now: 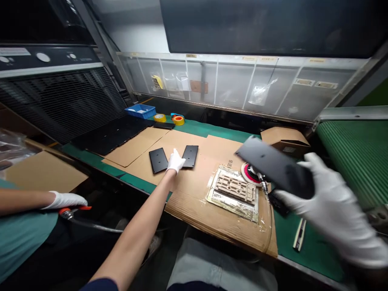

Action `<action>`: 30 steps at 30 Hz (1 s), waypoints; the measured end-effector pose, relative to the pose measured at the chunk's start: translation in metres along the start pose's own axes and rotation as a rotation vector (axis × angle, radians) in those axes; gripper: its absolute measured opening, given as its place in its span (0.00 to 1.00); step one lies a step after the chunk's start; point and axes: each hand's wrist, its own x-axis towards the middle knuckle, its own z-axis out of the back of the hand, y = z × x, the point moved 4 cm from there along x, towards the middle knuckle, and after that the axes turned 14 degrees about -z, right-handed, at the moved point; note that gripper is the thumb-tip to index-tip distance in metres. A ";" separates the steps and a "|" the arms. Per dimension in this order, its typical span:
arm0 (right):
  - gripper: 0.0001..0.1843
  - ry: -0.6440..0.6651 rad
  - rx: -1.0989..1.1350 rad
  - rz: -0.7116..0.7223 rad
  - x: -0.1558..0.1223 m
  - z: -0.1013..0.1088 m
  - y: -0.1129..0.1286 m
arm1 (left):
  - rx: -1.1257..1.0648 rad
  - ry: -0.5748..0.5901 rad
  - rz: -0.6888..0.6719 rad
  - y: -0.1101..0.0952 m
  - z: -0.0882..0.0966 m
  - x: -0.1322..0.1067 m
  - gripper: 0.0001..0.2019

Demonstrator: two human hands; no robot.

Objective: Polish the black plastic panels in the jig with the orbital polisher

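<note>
My left hand [175,161], in a white glove, reaches far out over the cardboard sheet [212,210]. It rests between two flat black plates, one [158,160] on its left and one [190,156] on its right, and its fingers are curled on the right plate's edge. My right hand [333,206], also gloved, is raised near the camera and grips a dark grey flat plate [273,163] tilted in the air. Below that plate lie a perforated jig block [236,189] on plastic film and a red-and-white sander [250,173].
At far left another person's gloved hand [65,200] holds a red-handled tool. A row of black plates [112,133] lies at back left. A blue tray [141,110], tape rolls [169,118], a cardboard box [285,139] and a green conveyor [357,157] surround the bench.
</note>
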 end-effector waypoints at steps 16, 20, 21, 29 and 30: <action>0.46 0.158 -0.539 -0.869 -0.130 -0.067 -0.138 | -1.360 0.567 0.494 -0.002 -0.079 -0.244 0.48; 0.37 0.378 -0.622 -1.048 -0.144 -0.076 -0.209 | -1.417 0.652 0.629 -0.011 -0.068 -0.252 0.41; 0.32 0.415 -0.591 -1.060 -0.146 -0.076 -0.218 | -1.418 0.638 0.651 -0.011 -0.066 -0.254 0.39; 0.28 0.146 0.145 -1.125 -0.176 -0.049 -0.177 | -1.325 0.544 0.897 0.016 -0.047 -0.268 0.20; 0.28 0.169 0.273 -1.093 -0.184 -0.046 -0.154 | -1.294 0.545 0.926 0.020 -0.043 -0.272 0.18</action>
